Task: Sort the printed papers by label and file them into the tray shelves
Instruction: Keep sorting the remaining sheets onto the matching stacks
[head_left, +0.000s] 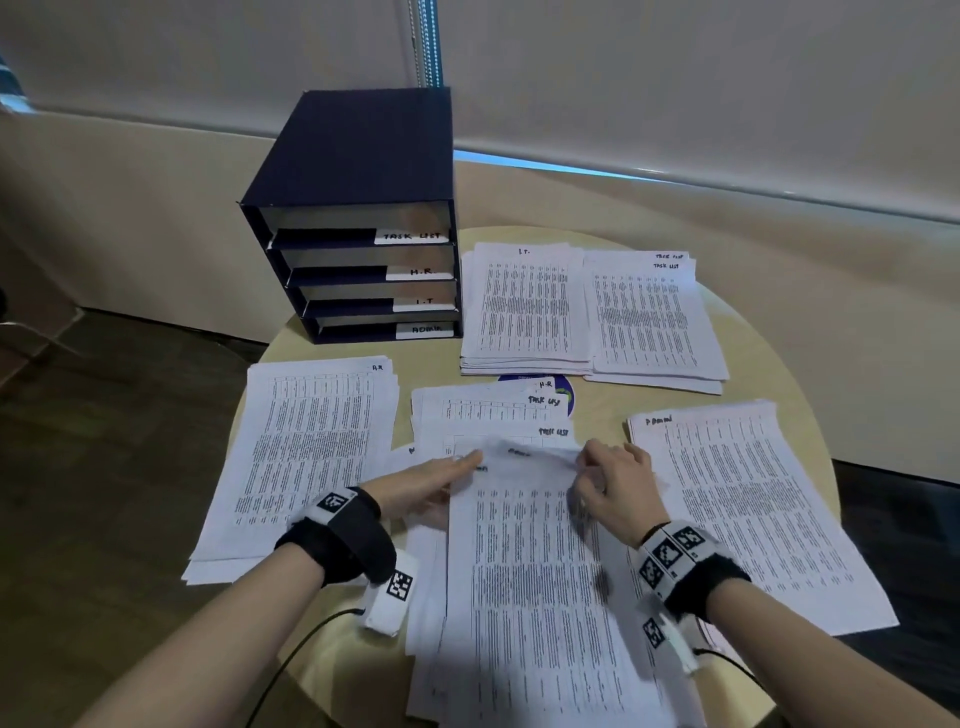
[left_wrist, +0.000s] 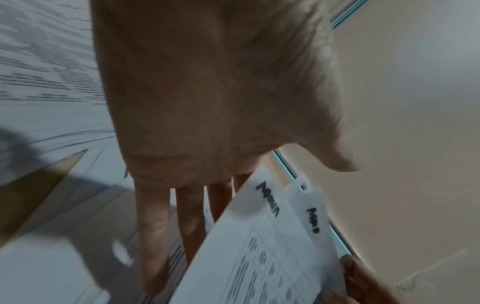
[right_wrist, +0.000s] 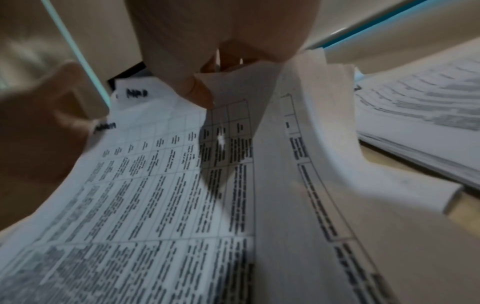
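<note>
A loose middle pile of printed papers (head_left: 488, 410) lies before me on the round table (head_left: 753, 332). Its top sheet (head_left: 530, 571), marked ADMIN by hand, is lifted at its far end. My right hand (head_left: 587, 478) pinches that sheet's far right corner (right_wrist: 223, 86) between thumb and fingers. My left hand (head_left: 452, 470) lies with straight fingers (left_wrist: 150, 236) at the sheet's far left corner (left_wrist: 267, 242), beside the ADMIN label. The dark blue tray shelf unit (head_left: 358, 208) stands at the back left, with shelves labelled TASK LIST, H.R., I.T and ADMIN.
Sorted piles ring the middle one: H.R. (head_left: 311, 447) at left, I.T. (head_left: 524, 306) behind, TASK LIST (head_left: 649, 317) at back right, ADMIN (head_left: 743, 509) at right. A blue round sticker (head_left: 566, 400) shows between the piles. Cables hang off the table's near edge.
</note>
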